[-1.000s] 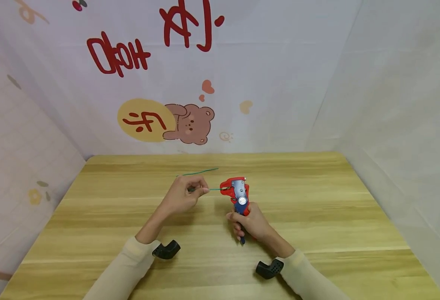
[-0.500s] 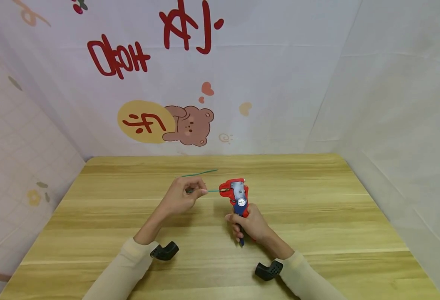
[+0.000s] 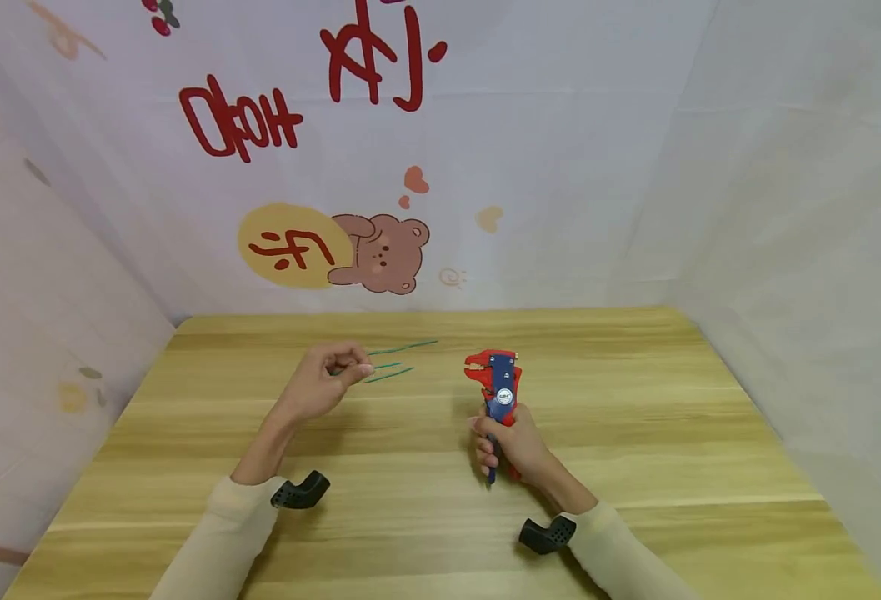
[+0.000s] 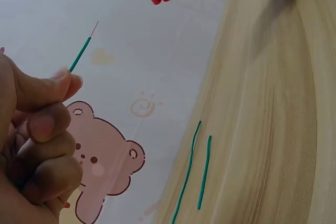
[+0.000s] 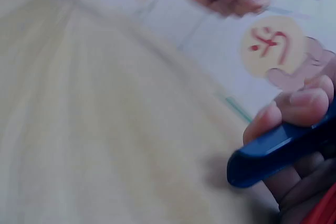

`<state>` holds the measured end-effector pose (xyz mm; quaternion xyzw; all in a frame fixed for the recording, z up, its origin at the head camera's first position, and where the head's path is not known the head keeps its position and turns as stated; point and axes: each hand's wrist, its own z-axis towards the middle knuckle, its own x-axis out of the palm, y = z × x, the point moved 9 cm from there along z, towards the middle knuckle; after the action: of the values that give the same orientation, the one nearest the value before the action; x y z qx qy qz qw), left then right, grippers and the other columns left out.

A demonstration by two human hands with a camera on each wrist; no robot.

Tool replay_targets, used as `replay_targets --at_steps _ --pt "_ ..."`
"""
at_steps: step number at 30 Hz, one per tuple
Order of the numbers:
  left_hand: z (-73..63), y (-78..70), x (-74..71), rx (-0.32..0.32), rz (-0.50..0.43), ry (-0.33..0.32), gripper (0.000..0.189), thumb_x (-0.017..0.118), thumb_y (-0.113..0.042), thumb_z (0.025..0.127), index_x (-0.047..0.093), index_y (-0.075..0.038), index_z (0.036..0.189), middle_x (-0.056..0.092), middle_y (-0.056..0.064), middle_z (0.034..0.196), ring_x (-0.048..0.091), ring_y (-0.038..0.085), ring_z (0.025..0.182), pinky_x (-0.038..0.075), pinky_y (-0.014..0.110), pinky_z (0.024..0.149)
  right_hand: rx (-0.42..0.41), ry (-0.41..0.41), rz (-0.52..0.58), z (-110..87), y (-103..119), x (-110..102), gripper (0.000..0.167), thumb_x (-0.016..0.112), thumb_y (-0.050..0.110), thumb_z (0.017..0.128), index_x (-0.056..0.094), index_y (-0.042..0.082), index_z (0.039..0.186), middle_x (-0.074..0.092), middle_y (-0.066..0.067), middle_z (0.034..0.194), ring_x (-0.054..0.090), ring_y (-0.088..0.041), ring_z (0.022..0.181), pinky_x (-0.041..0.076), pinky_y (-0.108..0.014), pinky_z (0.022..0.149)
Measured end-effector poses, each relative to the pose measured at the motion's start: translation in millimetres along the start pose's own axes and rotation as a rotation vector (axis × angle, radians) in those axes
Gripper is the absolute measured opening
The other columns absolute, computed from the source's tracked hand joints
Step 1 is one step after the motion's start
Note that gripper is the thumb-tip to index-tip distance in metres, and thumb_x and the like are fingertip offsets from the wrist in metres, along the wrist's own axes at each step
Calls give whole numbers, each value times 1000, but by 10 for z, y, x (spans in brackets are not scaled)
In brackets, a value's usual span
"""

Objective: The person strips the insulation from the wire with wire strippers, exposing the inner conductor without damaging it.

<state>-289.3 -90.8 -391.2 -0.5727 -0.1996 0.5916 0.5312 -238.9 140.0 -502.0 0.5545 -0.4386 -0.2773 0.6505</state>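
My left hand pinches a short green wire between thumb and forefinger, the other fingers curled beneath. In the left wrist view its upper end shows a thin bare strand of metal beyond the green insulation. To the right, my right hand grips red and blue wire strippers by the handles. Their red nose points left toward the wire, with a wide gap between the two. One blue handle lies across my fingers in the right wrist view.
Two more green wires lie on the wooden table behind and beside my left hand: a longer wire farther back and a shorter wire in front. A white printed backdrop rises along the table's far edge.
The wire's end has come out of the strippers' nose. My left hand has moved left with it, and the strippers have shifted slightly right. The shorter wire on the table now shows.
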Motion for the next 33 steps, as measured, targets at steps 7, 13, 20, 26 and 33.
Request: replay_targets --at_steps 7,13,20,26,33 --pt "-49 18 57 -53 -12 65 11 67 -17 100 70 -14 91 41 -1 63 33 8 55 30 24 54 -34 56 -51 60 -14 131 26 61 11 102 45 -6 90 55 0 62 55 -15 49 58 -36 54" --pt "-70 51 56 -63 24 72 9 66 -20 101 70 -18 93 49 0 69 44 11 61 37 26 58 -58 85 23 87 8 115 18 56 8 104 48 -5 95 58 -4 73 62 -18 62 62 -40 68" --pt "-90 131 50 -81 61 72 6 68 -15 100 71 -16 94 58 1 75 50 14 66 40 26 60 -35 105 35 85 24 55 19 53 12 106 46 -6 103 60 -5 78 63 -19 67 62 -41 74" --pt "-141 260 73 -114 97 87 6 69 -15 99 72 -12 95 59 0 78 52 17 73 42 26 64 -42 143 28 78 48 25 22 52 13 107 45 -8 106 60 -7 80 64 -20 69 62 -42 75" --pt "-180 403 96 -141 151 66 6 72 -12 96 74 -9 92 64 -1 82 55 16 77 45 25 67 -41 129 17 64 61 -54 23 52 14 107 46 -9 108 63 -7 81 66 -19 70 63 -43 76"
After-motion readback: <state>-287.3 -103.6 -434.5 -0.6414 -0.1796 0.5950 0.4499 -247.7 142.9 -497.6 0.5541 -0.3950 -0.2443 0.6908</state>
